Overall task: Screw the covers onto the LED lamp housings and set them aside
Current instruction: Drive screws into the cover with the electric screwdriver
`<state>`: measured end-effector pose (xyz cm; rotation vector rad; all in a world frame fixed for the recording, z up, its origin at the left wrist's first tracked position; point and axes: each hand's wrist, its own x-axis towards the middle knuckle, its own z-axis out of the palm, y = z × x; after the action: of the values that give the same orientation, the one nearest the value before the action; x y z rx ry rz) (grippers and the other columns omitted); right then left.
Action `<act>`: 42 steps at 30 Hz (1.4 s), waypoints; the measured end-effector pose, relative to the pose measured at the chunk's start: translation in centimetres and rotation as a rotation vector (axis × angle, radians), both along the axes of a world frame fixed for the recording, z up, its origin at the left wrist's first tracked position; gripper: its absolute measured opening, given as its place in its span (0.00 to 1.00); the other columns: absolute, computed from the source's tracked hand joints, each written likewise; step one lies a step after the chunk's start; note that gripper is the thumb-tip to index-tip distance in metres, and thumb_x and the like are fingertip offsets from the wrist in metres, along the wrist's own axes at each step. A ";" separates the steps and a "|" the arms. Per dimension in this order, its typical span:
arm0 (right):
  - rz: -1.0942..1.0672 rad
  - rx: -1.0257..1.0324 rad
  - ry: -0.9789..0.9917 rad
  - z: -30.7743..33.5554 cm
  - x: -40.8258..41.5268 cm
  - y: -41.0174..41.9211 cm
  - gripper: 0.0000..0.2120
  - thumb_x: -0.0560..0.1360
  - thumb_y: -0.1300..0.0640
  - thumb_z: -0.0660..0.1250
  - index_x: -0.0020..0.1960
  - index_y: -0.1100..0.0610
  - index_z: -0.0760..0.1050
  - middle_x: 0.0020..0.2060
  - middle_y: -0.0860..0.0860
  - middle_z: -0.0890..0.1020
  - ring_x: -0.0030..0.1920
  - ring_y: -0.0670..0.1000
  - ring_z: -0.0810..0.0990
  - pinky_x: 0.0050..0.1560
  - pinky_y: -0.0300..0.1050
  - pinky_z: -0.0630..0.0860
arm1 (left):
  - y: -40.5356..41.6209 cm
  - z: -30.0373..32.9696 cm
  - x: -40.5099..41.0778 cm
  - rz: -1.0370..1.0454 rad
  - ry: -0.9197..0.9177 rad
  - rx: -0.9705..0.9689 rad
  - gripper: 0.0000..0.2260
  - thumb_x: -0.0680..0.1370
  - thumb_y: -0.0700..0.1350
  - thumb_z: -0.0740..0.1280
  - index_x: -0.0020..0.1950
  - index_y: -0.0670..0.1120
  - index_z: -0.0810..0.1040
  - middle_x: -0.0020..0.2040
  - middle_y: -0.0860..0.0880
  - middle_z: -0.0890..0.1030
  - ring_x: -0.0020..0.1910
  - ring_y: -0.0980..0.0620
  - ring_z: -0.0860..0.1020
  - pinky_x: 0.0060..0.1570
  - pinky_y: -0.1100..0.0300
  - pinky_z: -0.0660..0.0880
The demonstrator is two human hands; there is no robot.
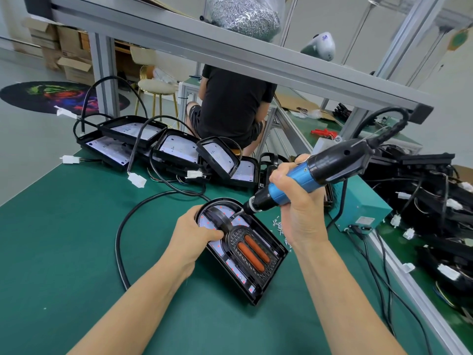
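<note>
Nearby, loose screws (280, 228) lie beside the housing (266, 275) the left hand (194, 233) grips; right hand (294, 198) clasps the screwdriver (320, 172).

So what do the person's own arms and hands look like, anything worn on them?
Both forearms are bare as far as the picture shows, with no sleeves in view. The left hand and the right hand have no gloves, and no rings, watch or wrist straps show. The fingers are uncovered, with short nails.

No text is legible; the teal box's (363, 208) label is blurred.
</note>
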<state>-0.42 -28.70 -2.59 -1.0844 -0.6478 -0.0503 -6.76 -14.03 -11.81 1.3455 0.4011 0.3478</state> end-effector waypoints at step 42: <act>-0.430 0.358 0.238 -2.8 -0.4 -10.2 0.16 0.76 0.69 0.64 0.57 0.51 0.69 0.36 0.47 0.75 0.37 0.46 0.75 0.48 0.40 0.74 | -1.2 5.5 5.5 -0.193 0.104 0.962 0.08 0.72 0.40 0.69 0.49 0.50 0.83 0.45 0.54 0.82 0.51 0.52 0.79 0.59 0.55 0.73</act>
<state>-0.85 -38.93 -5.43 -0.8481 -0.1720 -0.3889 -1.28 -15.26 -6.32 2.3309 0.1748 0.3177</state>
